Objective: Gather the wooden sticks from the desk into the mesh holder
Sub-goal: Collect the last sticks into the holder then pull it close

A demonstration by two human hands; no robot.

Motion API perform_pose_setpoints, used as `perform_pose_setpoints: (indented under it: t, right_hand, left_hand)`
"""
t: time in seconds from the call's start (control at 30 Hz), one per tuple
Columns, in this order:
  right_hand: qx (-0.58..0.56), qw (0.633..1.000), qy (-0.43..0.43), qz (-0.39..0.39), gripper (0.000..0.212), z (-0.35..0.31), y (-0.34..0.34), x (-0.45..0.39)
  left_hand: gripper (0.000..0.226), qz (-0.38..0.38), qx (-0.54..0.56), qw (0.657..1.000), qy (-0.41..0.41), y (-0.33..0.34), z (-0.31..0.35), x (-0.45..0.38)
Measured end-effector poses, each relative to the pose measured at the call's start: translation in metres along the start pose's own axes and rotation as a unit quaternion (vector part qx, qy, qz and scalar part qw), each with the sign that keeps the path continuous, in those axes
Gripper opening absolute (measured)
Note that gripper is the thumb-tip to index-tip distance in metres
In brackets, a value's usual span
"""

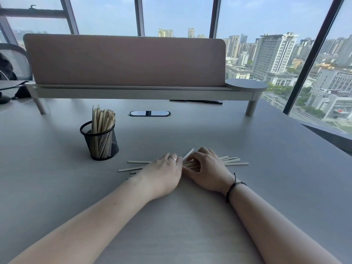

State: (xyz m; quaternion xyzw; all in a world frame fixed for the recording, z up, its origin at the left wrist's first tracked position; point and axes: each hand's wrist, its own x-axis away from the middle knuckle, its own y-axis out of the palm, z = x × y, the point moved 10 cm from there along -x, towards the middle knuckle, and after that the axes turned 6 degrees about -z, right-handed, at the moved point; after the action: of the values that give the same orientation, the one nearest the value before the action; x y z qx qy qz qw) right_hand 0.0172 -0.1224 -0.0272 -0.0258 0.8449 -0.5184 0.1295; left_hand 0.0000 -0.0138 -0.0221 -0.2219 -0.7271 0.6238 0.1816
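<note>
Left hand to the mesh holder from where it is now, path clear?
Probably yes. The left hand rests on the loose sticks; the mesh holder stands up-left of it with only bare desk between. The sticks already inside leave part of its mouth open.

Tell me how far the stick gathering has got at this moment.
Done: the mesh holder already stands packed with upright sticks. In hand: the left hand and right hand rest over the loose sticks on the desk, fingers curled around the middle of the pile; nothing looks lifted. Left: this whole pile, with ends poking out on both sides, must go into the holder.
</note>
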Motion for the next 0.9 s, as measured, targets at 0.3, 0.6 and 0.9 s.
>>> perform_pose_setpoints:
  t: [0.3,0.6,0.9]
  right_hand:
    - [-0.031,0.999,0.013,-0.037,0.052,0.004,0.001,-0.001]
    - [-0.093,0.995,0.016,0.019,0.085,0.01,-0.009,-0.001]
    - [-0.084,0.996,0.015,0.013,0.061,0.009,-0.009,-0.002]
  left_hand:
    - [0.034,-0.003,0.005,1.0,-0.004,-0.002,-0.004,-0.008]
    - [0.043,-0.017,0.037,0.999,-0.005,0.004,-0.008,-0.017]
    - [0.019,0.002,0.023,1.0,0.003,-0.004,0.0,-0.016]
